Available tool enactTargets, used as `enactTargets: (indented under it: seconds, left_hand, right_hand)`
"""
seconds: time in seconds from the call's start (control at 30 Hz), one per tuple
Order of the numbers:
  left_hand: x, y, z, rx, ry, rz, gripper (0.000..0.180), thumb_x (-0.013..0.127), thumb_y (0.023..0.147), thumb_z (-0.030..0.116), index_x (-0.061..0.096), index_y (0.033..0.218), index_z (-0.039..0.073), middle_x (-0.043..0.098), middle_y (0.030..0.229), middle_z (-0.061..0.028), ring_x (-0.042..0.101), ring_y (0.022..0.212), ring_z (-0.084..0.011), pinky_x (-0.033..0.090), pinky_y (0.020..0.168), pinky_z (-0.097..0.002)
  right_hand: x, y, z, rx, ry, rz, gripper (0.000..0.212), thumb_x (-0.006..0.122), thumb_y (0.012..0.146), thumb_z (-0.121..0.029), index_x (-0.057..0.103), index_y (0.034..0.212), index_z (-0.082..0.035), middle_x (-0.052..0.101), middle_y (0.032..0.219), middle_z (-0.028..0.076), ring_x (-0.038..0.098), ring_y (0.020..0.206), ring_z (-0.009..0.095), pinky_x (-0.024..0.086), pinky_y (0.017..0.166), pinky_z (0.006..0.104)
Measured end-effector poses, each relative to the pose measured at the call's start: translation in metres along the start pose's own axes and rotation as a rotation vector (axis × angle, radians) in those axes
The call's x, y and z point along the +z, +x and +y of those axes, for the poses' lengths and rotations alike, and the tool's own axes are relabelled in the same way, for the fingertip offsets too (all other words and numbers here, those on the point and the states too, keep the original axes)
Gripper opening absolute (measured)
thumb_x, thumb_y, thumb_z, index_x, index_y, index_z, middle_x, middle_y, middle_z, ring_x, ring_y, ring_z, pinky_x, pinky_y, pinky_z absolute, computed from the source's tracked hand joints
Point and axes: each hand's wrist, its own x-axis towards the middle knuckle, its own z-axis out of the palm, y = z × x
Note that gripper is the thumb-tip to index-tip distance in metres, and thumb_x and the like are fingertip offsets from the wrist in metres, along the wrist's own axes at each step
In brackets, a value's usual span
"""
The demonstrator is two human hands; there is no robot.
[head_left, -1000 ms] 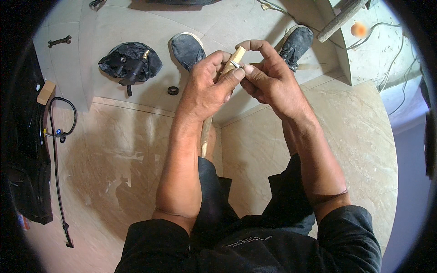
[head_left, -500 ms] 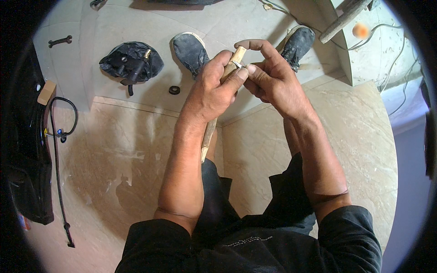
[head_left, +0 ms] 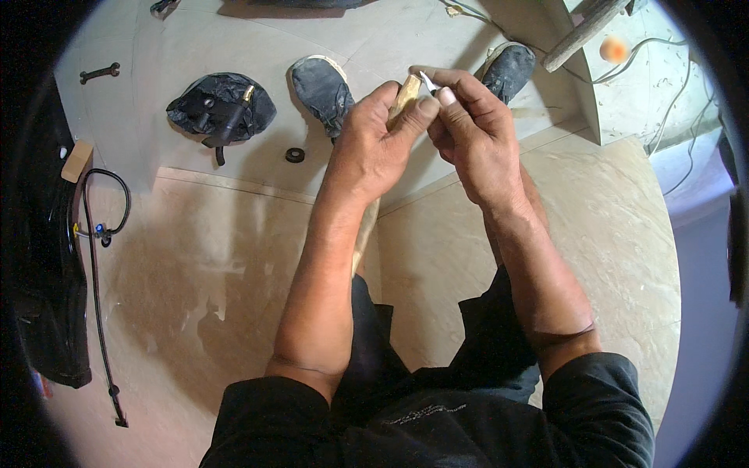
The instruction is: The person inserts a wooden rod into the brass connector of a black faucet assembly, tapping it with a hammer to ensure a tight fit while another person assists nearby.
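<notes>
My left hand [head_left: 367,152] is closed around a wooden stick [head_left: 367,226], whose pale, bared upper end pokes out past the fingers. The stick's lower part runs down beside my left forearm. Pinched in my right hand [head_left: 480,144] is a small knife with a short, bright blade [head_left: 427,81] and a dark handle mostly hidden by the fingers. The blade points up beside the stick's pale tip; whether it touches the wood I cannot tell. Both thumbs are close together, the left one lying along the stick.
On the grey step lie a black plastic bag [head_left: 179,105] with a dark tool on it, a wrench [head_left: 100,74] and a black ring [head_left: 294,155]. My shoes [head_left: 320,90] rest there too. A thick wooden handle [head_left: 585,35] and cables are at upper right. A black hose [head_left: 97,312] hangs at left.
The knife blade has moved up and away from the stick's side to near its tip, now pointing more upward. My right hand has turned slightly, and the left hand has shifted a little right.
</notes>
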Motion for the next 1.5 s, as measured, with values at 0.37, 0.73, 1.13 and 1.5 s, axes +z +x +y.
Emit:
enactTargets:
  seconds: [0.37, 0.73, 1.13, 1.5]
  left_hand:
    - [-0.014, -0.007, 0.007, -0.149, -0.306, -0.113, 0.031, 0.066, 0.104, 0.031, 0.071, 0.116, 0.003, 0.059, 0.078, 0.0028, 0.05, 0.061, -0.0034, 0.041, 0.054, -0.0209]
    - [-0.004, -0.005, 0.01, -0.064, -0.108, -0.006, 0.034, 0.079, 0.096, 0.032, 0.072, 0.111, 0.001, 0.055, 0.072, 0.0079, 0.043, 0.058, -0.0007, 0.032, 0.051, -0.0202]
    - [-0.003, -0.012, 0.021, -0.257, -0.181, -0.117, 0.031, 0.067, 0.104, 0.03, 0.066, 0.121, 0.004, 0.059, 0.081, 0.0009, 0.051, 0.063, -0.0038, 0.039, 0.052, -0.0216]
    - [-0.013, -0.012, 0.01, -0.256, -0.319, -0.247, 0.037, 0.062, 0.105, 0.03, 0.061, 0.129, 0.002, 0.059, 0.088, 0.0, 0.043, 0.06, -0.0021, 0.036, 0.051, -0.0196]
  right_hand:
    - [-0.005, -0.001, -0.007, 0.075, 0.005, -0.123, 0.04, 0.055, 0.107, -0.008, 0.048, 0.146, -0.008, 0.055, 0.075, -0.001, 0.045, 0.065, 0.007, 0.036, 0.055, 0.0238]
    - [0.005, -0.008, -0.005, 0.013, -0.028, 0.05, 0.029, 0.055, 0.107, -0.008, 0.058, 0.135, -0.002, 0.06, 0.077, 0.001, 0.05, 0.068, 0.006, 0.04, 0.058, 0.0237]
    - [-0.007, -0.008, -0.004, 0.012, -0.155, -0.065, 0.042, 0.056, 0.106, -0.005, 0.051, 0.147, -0.008, 0.059, 0.078, 0.001, 0.047, 0.069, 0.007, 0.041, 0.061, 0.0242]
    - [-0.01, -0.006, -0.005, 0.049, 0.014, -0.168, 0.041, 0.057, 0.106, -0.008, 0.049, 0.147, -0.009, 0.06, 0.087, 0.001, 0.044, 0.067, 0.007, 0.037, 0.057, 0.0228]
